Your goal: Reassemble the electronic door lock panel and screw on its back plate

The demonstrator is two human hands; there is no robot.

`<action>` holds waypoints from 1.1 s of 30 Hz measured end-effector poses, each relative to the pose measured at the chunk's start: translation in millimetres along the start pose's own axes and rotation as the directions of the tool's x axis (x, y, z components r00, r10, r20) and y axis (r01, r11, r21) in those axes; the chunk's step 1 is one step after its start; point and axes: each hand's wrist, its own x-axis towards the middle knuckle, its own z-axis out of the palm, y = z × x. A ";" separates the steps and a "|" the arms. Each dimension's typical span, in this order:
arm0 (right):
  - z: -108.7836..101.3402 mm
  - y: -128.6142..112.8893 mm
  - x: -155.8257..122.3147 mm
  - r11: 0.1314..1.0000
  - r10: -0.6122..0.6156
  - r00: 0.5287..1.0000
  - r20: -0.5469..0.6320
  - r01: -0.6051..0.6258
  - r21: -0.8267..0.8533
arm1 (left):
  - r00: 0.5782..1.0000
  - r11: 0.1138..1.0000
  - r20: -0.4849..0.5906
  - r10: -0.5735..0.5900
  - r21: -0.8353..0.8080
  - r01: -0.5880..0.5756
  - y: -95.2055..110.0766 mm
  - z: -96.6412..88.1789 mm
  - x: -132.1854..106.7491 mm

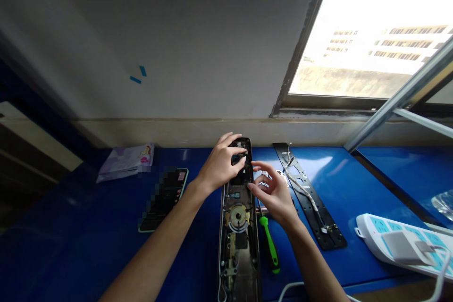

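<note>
A long dark door lock housing (242, 245) lies lengthwise in front of me with its inner side up, showing a round metal mechanism and small parts. My left hand (222, 163) is bent over its far end from the left, fingers on the top edge and thumb over the inside. Whether a small part sits between thumb and forefinger is hidden. From the right, my right hand (272, 191) reaches to the housing's side edge, thumb and forefinger apart and curved, with nothing visible between them. A green-handled screwdriver (270, 245) lies beside the housing, under my right wrist.
Right of my hand lies a black perforated plate (311, 203) with a cable on it. A white power strip (382, 236) with a plugged-in charger is farther right. On the left are a phone (164, 200) and a purple packet (125, 160). The wall (212, 130) borders the blue table (198, 255).
</note>
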 end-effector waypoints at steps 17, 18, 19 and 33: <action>-0.3 4.5 -58.2 0.977 -0.203 0.976 0.074 0.207 -0.054 | 0.999 0.999 -0.048 -0.022 0.045 0.024 43.0 4.9 -75.3; 1.0 5.6 -60.3 0.970 -0.227 0.971 0.076 0.232 -0.070 | 0.999 0.999 -0.040 -0.025 0.042 0.026 45.4 6.0 -78.8; 2.7 6.9 -62.2 0.962 -0.251 0.965 0.071 0.257 -0.091 | 0.999 0.999 -0.034 -0.028 0.041 0.029 47.8 7.3 -81.8; -12.9 5.6 -120.5 0.852 -0.428 0.884 -0.187 0.325 -0.411 | 0.995 0.998 -0.097 -0.033 0.049 0.038 72.2 17.0 -114.0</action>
